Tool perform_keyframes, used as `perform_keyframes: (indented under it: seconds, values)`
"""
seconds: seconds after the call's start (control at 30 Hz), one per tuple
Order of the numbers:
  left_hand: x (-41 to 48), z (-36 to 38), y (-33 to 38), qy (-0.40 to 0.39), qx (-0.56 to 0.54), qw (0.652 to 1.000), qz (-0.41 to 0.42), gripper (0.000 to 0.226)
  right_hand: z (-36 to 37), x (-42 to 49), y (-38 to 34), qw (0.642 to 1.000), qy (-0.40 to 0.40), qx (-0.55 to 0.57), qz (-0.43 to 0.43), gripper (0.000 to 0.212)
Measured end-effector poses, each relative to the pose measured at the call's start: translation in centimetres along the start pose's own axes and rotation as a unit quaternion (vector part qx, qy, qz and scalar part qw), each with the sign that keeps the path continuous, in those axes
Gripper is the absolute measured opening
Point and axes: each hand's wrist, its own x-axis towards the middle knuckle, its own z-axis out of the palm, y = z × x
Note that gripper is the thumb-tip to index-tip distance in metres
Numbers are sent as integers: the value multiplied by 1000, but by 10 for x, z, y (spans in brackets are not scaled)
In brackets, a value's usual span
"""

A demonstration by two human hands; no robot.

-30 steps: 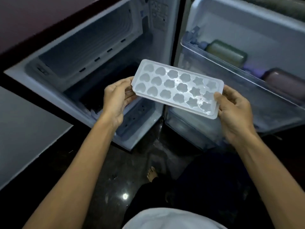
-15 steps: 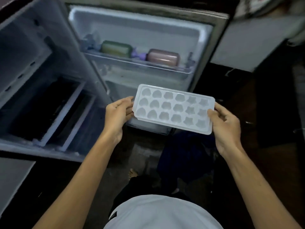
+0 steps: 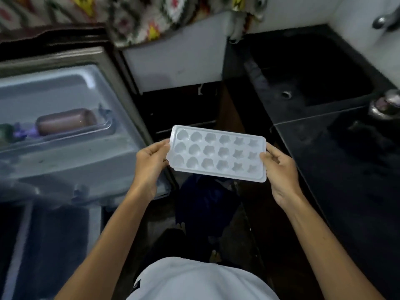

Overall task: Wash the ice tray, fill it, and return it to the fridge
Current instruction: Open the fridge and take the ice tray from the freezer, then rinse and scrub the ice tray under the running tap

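A white ice tray (image 3: 217,153) with heart, flower and star shaped cells is held level in front of me, its cells empty. My left hand (image 3: 151,160) grips its left short edge, thumb on top. My right hand (image 3: 278,164) grips the right short edge the same way. The open fridge door (image 3: 71,148) stands to the left. A black sink (image 3: 311,70) lies at the upper right, its drain (image 3: 286,94) visible and part of a metal tap (image 3: 386,20) at the frame's top right corner.
The fridge door shelf holds a brown container (image 3: 65,121) and a green one (image 3: 5,132). A black counter (image 3: 346,169) runs along the right with a metal object (image 3: 385,103) at its edge. A patterned cloth (image 3: 151,16) hangs above. Dark floor lies below.
The view has swung right, from the freezer interior to the door, counter and sink. The tray has travelled right with both hands holding it, and it now sits more level.
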Motion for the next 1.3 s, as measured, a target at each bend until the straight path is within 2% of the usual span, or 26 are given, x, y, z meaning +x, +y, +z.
perform_keyframes:
  seconds: [0.23,0.53,0.77,0.97,1.1,1.23,1.3]
  values:
    - [71,80,17,-114,36,993,-12,23,-32,39,-9,992,122,41,16,36]
    - [173,197,64,-251,102,962,26,26,-47,111,-37,946,307,99,38,28]
    - [221,277,94,-298,135,943,55,22,-69,164,-55,924,362,118,37,29]
    - [262,344,113,-308,169,932,84,21,-102,232,-69,922,366,120,33,28]
    - [291,392,130,-305,197,919,156,16,-133,294,-88,922,383,62,-2,27]
    - [318,436,144,-244,210,894,311,11,-151,340,-102,885,441,-49,-140,19]
    - [334,455,147,-252,225,871,357,9,-156,358,-98,881,433,-100,-164,24]
